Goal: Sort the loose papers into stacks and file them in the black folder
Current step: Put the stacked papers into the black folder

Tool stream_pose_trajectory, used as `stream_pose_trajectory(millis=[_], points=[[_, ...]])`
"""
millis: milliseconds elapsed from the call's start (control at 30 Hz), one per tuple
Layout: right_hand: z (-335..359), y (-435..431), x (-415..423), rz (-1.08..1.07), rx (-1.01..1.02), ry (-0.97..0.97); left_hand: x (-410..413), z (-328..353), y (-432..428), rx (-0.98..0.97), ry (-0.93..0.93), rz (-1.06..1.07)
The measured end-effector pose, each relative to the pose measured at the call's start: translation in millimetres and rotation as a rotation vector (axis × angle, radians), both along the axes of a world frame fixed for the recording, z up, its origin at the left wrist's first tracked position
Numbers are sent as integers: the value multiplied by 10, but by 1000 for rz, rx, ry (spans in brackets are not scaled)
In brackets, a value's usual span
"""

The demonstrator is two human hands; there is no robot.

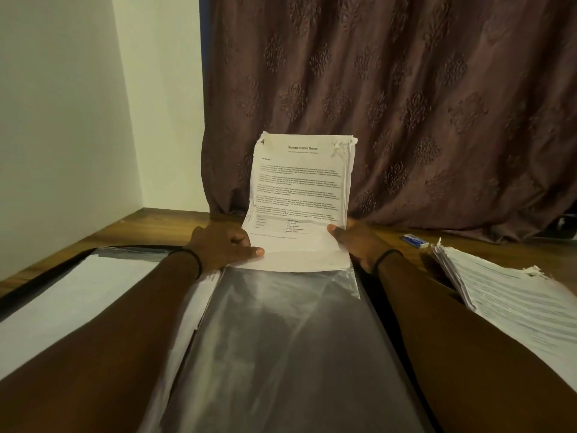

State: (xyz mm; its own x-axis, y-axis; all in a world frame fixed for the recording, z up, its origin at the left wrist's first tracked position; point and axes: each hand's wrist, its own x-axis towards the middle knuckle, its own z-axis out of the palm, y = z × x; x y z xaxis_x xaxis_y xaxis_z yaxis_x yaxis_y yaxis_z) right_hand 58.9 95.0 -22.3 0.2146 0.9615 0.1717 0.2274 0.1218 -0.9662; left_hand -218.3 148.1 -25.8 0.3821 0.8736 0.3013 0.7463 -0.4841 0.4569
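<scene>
A stack of printed papers (301, 189) headed "Sample Health Report" stands nearly upright at the far end of a clear plastic sleeve (281, 332) of the open black folder (84, 254). Its lower edge sits at the sleeve's mouth. My left hand (223, 245) grips the stack's lower left corner, thumb on the front sheet. On the lower right edge my right hand (352, 242) holds the stack, thumb on the front. White sheets (81, 301) lie in the folder's left side under my left forearm. Another stack of loose papers (512, 307) lies on the table at the right.
The wooden table (150, 223) runs back to a brown patterned curtain (406, 104) and a white wall (62, 120) on the left. A small blue and white box (414, 240) lies at the back right, near the loose stack.
</scene>
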Motion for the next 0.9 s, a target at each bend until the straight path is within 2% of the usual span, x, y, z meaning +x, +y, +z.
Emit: stream_pose_trajectory(millis=[200, 367, 533, 700, 900], points=[[-52, 50, 74, 95, -26, 49, -17, -7, -24, -1, -38, -18], [-80, 89, 119, 148, -84, 43, 347, 29, -206, 220, 126, -109], [-32, 48, 91, 170, -123, 4, 709, -101, -338, 185, 19, -274], [-32, 47, 203, 188, -184, 49, 684, -98, -250, 151, -122, -228], [35, 17, 166, 317, -243, 11, 697, -88, -297, 142, -88, -290]])
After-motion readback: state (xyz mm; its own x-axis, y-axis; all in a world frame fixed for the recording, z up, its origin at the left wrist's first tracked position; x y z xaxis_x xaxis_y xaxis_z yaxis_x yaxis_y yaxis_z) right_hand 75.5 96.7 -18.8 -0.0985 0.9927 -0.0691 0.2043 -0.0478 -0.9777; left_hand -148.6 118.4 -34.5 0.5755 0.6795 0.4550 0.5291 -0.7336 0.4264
